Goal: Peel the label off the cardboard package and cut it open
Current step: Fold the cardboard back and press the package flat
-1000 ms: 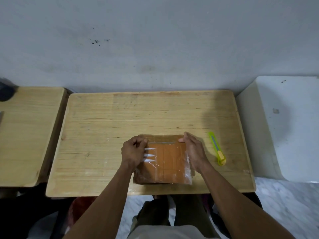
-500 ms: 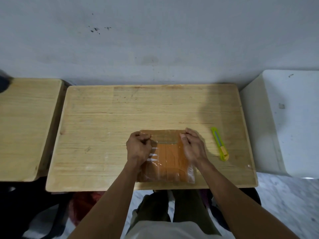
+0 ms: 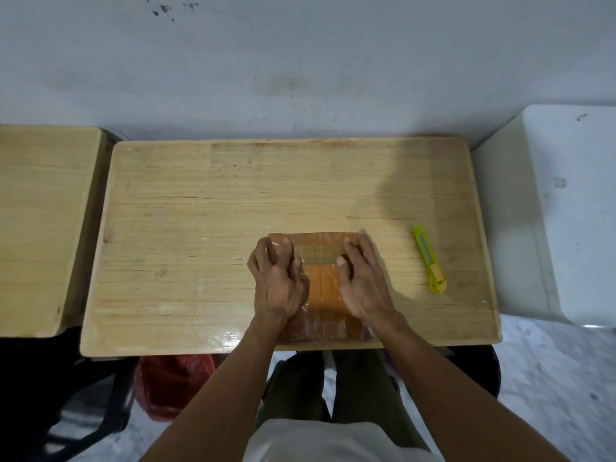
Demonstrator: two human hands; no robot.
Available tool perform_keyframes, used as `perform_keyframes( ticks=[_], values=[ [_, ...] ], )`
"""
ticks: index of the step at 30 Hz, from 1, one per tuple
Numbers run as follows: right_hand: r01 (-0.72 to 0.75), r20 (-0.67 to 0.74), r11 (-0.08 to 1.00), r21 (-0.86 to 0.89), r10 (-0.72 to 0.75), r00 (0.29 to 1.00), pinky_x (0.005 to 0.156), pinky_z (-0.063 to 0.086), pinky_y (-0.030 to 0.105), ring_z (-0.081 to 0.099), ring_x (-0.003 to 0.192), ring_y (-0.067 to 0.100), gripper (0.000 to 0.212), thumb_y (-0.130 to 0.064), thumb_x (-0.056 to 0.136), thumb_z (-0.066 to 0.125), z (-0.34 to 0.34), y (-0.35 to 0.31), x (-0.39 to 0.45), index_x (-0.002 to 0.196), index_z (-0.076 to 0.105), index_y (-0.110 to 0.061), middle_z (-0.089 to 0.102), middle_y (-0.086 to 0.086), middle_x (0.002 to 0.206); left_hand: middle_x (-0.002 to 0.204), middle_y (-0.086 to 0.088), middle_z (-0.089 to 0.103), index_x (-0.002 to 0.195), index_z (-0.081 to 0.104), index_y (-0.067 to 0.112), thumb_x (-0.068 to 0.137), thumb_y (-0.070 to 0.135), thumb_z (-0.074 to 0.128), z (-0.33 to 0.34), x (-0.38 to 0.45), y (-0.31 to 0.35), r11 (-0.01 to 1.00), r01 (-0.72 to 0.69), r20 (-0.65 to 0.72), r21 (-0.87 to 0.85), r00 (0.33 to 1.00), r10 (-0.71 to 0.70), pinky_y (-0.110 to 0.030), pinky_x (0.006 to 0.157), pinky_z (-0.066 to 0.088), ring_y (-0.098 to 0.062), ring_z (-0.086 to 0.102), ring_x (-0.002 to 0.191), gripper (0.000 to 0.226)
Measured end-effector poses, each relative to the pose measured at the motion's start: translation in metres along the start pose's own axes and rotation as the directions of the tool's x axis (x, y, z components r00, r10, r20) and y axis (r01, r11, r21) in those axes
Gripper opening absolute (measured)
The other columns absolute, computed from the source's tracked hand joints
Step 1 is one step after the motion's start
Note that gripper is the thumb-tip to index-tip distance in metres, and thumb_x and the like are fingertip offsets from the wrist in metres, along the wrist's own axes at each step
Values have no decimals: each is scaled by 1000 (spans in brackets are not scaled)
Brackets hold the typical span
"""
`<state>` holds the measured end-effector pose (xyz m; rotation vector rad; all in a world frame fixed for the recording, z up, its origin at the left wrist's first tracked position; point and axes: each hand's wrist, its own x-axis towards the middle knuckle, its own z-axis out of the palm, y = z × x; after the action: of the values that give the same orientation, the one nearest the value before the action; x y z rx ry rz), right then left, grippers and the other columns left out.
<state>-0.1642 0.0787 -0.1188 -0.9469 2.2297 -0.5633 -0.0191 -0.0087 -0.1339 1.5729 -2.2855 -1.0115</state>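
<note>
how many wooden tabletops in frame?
2. The main wooden table is in the centre, carrying the package and yellow-green cutter. A second wooden table sits at the left edge, partly cropped.

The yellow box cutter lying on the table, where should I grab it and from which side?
Take the yellow box cutter across its long body, around the middle, coming down from above with the right hand, which is nearest. It lies flat on the table, lengthwise away from you, with bare wood on both sides for the fingers.

package [image 3: 321, 288]: flat, orange-brown (glossy taped) | table's near edge
</note>
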Motion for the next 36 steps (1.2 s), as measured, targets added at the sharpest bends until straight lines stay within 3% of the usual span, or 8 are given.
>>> perform_keyframes(
  ticks=[3, 6, 9, 12, 20, 25, 29, 36],
  values=[
    [42, -56, 998, -42, -45, 997, 124, 2, 31, -5, 153, 16, 55, -36, 104, 35, 13, 4, 0, 154, 28, -13, 1, 3, 167, 162, -21, 22, 148, 45, 10, 102, 28, 38, 8, 2, -12, 981, -140, -17, 136, 989, 144, -53, 119, 22, -41, 18, 148, 49],
    [83, -160, 989, -121, -102, 982, 124, 14, 44, 3, 153, 25, 59, -40, 102, 34, 26, 7, 1, 150, 34, -6, 13, 14, 165, 163, -20, 21, 152, 33, 1, 104, 28, 32, 17, -1, -21, 960, -213, 32, 182, 977, 211, -58, 122, 15, -37, 12, 153, 55],
    [81, -222, 969, -232, -134, 966, 123, 16, 50, 2, 154, 27, 60, -42, 101, 35, 35, 9, -3, 154, 29, -13, 14, 11, 165, 168, -3, -6, 160, 10, 23, 104, 44, 18, 19, -7, -28, 969, -117, 104, 219, 990, 97, -51, 124, 0, -25, -12, 155, 60],
    [16, -173, 942, -335, -79, 982, 119, 9, 56, -7, 153, 23, 64, -47, 101, 29, 42, 8, -10, 158, 13, -22, 2, 3, 167, 167, 3, -15, 159, -1, 33, 104, 49, 13, 17, -7, -34, 935, -123, 152, 333, 985, 75, -53, 124, -3, -23, -20, 153, 60],
    [37, -141, 882, -469, -116, 983, 118, 12, 63, -4, 154, 25, 66, -46, 102, 27, 28, 9, 29, 158, 9, -16, 1, 6, 167, 168, -1, -6, 160, 2, 26, 105, 46, 22, 22, 22, -13, 907, -121, 105, 403, 991, 86, -61, 121, 3, -27, -14, 154, 62],
    [14, -136, 872, -489, -92, 986, 118, 11, 61, -5, 154, 20, 68, -49, 101, 25, 28, 7, 35, 158, 8, -15, 2, 4, 167, 167, -6, 16, 158, 21, 12, 102, 44, 33, 24, 27, -11, 851, -184, 23, 493, 980, 198, -60, 121, 12, -26, 6, 155, 65],
    [-3, -140, 876, -482, -74, 987, 118, 12, 61, -5, 154, 20, 70, -49, 100, 29, 30, 5, 36, 158, 7, -15, 2, 3, 167, 168, -6, 8, 159, 15, 11, 102, 44, 32, 25, 30, -12, 864, -186, 79, 468, 983, 168, -59, 121, 11, -24, 0, 156, 68],
    [-1, -124, 886, -463, -64, 990, 119, 7, 61, -6, 153, 23, 74, -48, 99, 34, 32, 7, 39, 158, 4, -14, -1, 6, 167, 166, -11, 10, 158, 19, 7, 100, 45, 33, 30, 35, -17, 855, -203, 63, 478, 978, 197, -62, 120, 13, -31, 9, 155, 71]
  ],
)
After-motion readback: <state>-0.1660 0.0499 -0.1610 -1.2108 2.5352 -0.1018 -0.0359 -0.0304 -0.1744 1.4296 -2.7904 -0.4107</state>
